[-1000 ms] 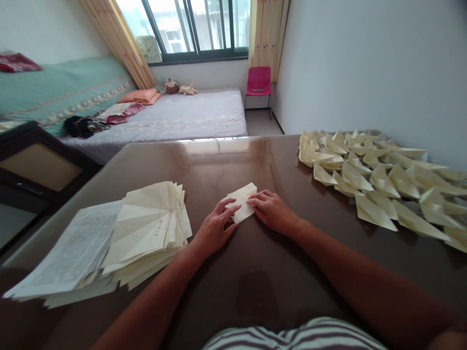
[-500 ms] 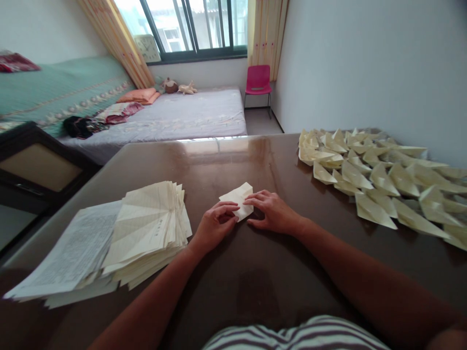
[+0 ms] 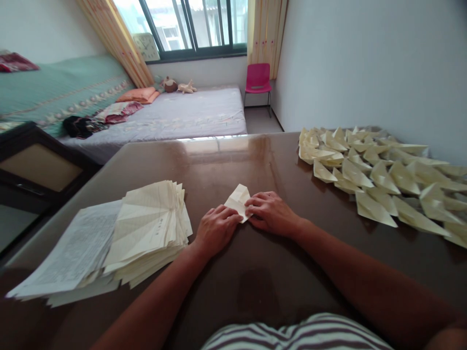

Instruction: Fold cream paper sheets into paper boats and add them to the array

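A small cream sheet of folded paper (image 3: pixel 238 200) lies on the dark brown table (image 3: pixel 233 160) right in front of me. My left hand (image 3: pixel 216 228) pinches its near left edge with curled fingers. My right hand (image 3: pixel 272 213) grips its right side, fingers bent over the fold. The far corner of the paper tilts up off the table. A thick fanned stack of cream printed sheets (image 3: pixel 146 228) sits to the left of my left hand.
Many folded cream paper boats (image 3: pixel 368 170) cover the table's right side, up to the white wall. Beyond the table's far edge are a bed (image 3: pixel 182 114), a pink chair (image 3: pixel 258 80) and a window. A dark wooden chair back (image 3: pixel 32 165) stands at the left.
Both hands have drawn together over the paper. It has gone from a flat rectangle to a smaller folded shape with one corner raised.
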`<state>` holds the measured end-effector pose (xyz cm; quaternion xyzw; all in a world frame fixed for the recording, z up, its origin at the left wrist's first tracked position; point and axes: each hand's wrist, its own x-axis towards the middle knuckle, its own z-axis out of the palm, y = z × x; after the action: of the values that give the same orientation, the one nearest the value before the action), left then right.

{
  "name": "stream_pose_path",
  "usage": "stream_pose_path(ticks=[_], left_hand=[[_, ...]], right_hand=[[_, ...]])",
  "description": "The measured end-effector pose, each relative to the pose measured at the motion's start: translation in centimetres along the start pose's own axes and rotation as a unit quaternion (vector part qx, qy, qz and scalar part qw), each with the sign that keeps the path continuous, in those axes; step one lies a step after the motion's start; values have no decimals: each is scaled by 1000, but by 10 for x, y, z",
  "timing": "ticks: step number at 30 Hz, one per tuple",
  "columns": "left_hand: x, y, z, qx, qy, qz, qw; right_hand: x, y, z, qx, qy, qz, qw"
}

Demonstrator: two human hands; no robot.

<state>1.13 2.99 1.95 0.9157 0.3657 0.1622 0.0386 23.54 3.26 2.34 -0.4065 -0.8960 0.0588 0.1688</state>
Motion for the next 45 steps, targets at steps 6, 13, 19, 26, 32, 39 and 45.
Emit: stream_pose_path(ticks=[6, 13, 19, 26, 32, 39, 45], left_hand=[[2, -3, 6, -66, -4, -50, 997], [13, -10, 17, -95, 15, -181, 979], [17, -9, 18, -68, 8, -220, 973], [20, -7, 18, -45, 4, -214, 976], [21, -7, 18, -33, 3, -197, 980], [21, -6, 17, -18, -2, -190, 982], [22, -4, 17, -16, -7, -195, 981]], right_hand=[[-1, 17, -1, 78, -25, 24, 996], [0, 23, 5, 126, 15, 50, 991], [0, 28, 6, 167, 24, 50, 984], [-1, 37, 0, 236, 0, 25, 971], [-1, 37, 0, 231, 3, 24, 973], [-1, 35, 2, 212, 8, 25, 977], [-1, 35, 4, 168, 3, -10, 986]])
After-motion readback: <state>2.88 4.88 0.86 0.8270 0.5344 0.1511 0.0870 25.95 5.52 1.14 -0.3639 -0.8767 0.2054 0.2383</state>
